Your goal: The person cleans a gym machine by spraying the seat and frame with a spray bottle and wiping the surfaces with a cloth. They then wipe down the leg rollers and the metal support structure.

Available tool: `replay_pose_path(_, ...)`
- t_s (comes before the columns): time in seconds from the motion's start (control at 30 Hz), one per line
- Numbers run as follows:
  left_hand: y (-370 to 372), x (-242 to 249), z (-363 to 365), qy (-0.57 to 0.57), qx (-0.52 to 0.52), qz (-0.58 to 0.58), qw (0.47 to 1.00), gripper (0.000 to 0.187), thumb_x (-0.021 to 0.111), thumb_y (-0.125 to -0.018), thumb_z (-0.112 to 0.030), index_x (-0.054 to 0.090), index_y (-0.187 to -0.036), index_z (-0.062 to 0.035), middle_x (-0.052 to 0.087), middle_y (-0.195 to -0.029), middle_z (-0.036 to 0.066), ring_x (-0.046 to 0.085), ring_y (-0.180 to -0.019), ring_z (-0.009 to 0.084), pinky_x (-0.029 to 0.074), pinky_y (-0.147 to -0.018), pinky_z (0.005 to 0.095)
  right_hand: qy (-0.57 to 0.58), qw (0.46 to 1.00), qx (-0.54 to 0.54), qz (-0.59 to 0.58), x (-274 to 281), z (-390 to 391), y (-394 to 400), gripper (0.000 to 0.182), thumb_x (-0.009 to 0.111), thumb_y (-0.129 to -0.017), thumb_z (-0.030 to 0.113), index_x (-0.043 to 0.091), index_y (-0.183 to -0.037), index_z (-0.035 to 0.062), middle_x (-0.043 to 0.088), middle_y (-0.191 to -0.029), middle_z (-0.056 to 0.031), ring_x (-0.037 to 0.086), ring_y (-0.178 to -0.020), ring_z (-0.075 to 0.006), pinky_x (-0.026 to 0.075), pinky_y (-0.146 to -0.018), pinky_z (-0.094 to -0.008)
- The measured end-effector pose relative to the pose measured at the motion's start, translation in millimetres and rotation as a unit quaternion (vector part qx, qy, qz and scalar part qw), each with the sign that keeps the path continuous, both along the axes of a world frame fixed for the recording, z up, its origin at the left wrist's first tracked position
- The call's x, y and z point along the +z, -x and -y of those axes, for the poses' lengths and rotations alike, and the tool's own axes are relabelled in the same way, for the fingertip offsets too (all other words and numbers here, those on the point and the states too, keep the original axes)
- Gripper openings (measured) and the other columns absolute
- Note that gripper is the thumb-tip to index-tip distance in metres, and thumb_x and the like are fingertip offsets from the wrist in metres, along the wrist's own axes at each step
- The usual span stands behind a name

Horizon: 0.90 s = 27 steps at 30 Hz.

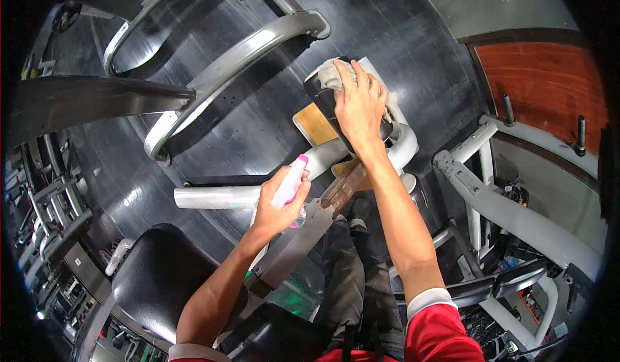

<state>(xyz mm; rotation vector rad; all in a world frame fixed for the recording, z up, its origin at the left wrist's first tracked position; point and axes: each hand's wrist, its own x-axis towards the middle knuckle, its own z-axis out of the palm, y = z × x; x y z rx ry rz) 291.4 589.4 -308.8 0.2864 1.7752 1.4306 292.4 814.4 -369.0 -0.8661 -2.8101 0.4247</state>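
Observation:
My left hand (274,210) is closed around a spray bottle (290,184) with a white and pink top; most of its body is hidden by my fingers. Farther out, my right hand (361,107) presses a crumpled, light grey cloth (332,76) against a dark part of a gym machine, its fingers bent over the cloth. Just below that hand is a yellowish plate (314,124) on the machine. A worn grey beam (303,229) with a rusty brown stretch runs between my forearms.
A black padded seat (161,278) is at lower left. Curved grey tubes (239,58) of another machine stand on the dark floor (245,129) at upper left. Metal frames with upright pegs (510,110) and a reddish-brown panel (542,94) are at right.

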Motion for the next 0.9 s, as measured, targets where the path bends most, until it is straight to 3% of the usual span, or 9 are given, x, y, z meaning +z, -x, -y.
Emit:
replay_pose_path(0.13,-0.8,-3.7,3.1,-0.005,-0.019,0.004,1.0,0.015,0.062,-0.09,-0.001,0.058,-0.105,0.0019,0.063,-0.086,0.006,0.058,-0.061,0.0089,0.049,-0.055,0.0233,0.01,1.0,0.018,-0.002,9.3,-6.8,-53.6,0.062,0.066,-0.078,0.01,0.051,-0.136,0.0267,0.048,-0.137,-0.0108,0.048,-0.117,-0.0338,0.037,-0.098,-0.0496)
replay_pose_path(0.23,-0.7,-5.3,3.8,-0.009,-0.023,-0.008,1.0,0.016,0.062,-0.09,-0.002,0.058,-0.105,0.002,0.063,-0.086,0.006,0.059,-0.062,0.0083,0.049,-0.054,0.0231,0.088,0.995,-0.04,0.012,13.9,-6.2,-104.3,0.063,0.066,-0.078,0.008,0.051,-0.136,0.0269,0.046,-0.138,-0.011,0.047,-0.117,-0.0342,0.038,-0.097,-0.0475)
replay_pose_path(0.33,-2.1,-7.7,2.8,-0.016,-0.021,-0.016,1.0,0.015,0.062,-0.09,-0.002,0.059,-0.104,0.0016,0.063,-0.085,0.005,0.058,-0.061,0.0078,0.049,-0.054,0.023,0.084,0.994,-0.035,0.056,22.6,-7.1,-104.0,0.066,0.067,-0.078,0.006,0.049,-0.138,0.0281,0.044,-0.139,-0.0127,0.046,-0.118,-0.0345,0.038,-0.097,-0.0474)
replay_pose_path(0.47,-0.8,-7.2,2.6,-0.005,-0.031,-0.014,0.999,0.015,0.061,-0.09,-0.002,0.059,-0.104,0.0009,0.063,-0.084,0.005,0.058,-0.061,0.0071,0.049,-0.053,0.0228,-0.024,0.999,0.021,0.033,11.7,-6.6,-27.2,0.058,0.063,-0.086,0.028,0.044,-0.14,0.0215,0.042,-0.14,-0.0151,0.046,-0.118,-0.0339,0.036,-0.091,-0.0498)
replay_pose_path(0.57,0.0,-2.6,1.1,-0.002,-0.028,-0.001,1.0,0.015,0.062,-0.09,-0.002,0.059,-0.104,0.0008,0.063,-0.084,0.005,0.058,-0.061,0.0072,0.049,-0.053,0.0227,-0.024,0.999,0.021,-0.024,1.2,-6.9,39.6,0.052,0.063,-0.087,0.026,0.049,-0.136,0.0199,0.043,-0.139,-0.0162,0.046,-0.116,-0.0352,0.035,-0.093,-0.0528)
replay_pose_path(0.67,-1.4,-1.9,-2.0,-0.021,0.02,-0.008,1.0,0.011,0.065,-0.087,-0.003,0.062,-0.097,0.0004,0.063,-0.075,0.002,0.056,-0.064,0.0038,0.045,-0.056,0.0218,-0.019,0.999,0.038,-0.018,1.4,-8.9,36.9,0.051,0.063,-0.086,0.024,0.05,-0.135,0.0206,0.044,-0.138,-0.0155,0.046,-0.116,-0.0349,0.035,-0.094,-0.0528)
replay_pose_path(0.9,-2.1,-2.6,-0.3,-0.01,0.016,0.01,1.0,0.012,0.065,-0.087,-0.003,0.062,-0.098,0.0004,0.064,-0.078,0.003,0.057,-0.068,0.0048,0.047,-0.059,0.0224,-0.012,0.998,0.038,0.051,15.4,4.9,-89.0,0.068,0.068,-0.074,0.014,0.048,-0.138,0.027,0.044,-0.138,-0.0123,0.044,-0.12,-0.033,0.033,-0.098,-0.0476)
